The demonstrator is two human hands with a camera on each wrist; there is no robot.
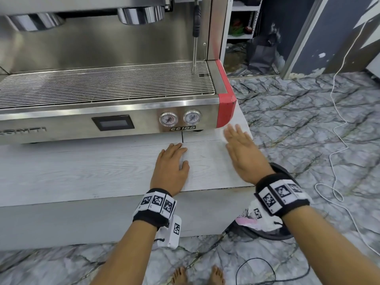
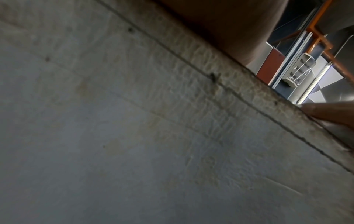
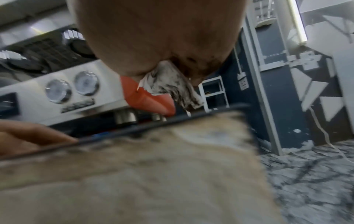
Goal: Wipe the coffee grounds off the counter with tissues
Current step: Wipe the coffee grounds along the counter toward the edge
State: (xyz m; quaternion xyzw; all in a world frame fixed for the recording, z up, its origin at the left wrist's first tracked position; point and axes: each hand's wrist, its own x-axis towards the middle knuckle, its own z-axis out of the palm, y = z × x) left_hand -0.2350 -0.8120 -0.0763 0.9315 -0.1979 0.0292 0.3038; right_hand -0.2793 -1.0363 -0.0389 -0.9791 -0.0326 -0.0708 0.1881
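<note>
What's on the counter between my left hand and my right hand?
Nothing: bare counter separates the left hand and right hand, shown in the head view.

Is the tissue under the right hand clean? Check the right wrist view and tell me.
No, the tissue under the right hand is streaked all over with dark smears.

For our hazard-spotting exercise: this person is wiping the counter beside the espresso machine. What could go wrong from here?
1. The tissue under the right hand is dark with grounds, so it may smear them back over the counter.
2. That hand works near the counter's right edge; grounds might drop onto the floor, missing the bin.
</note>
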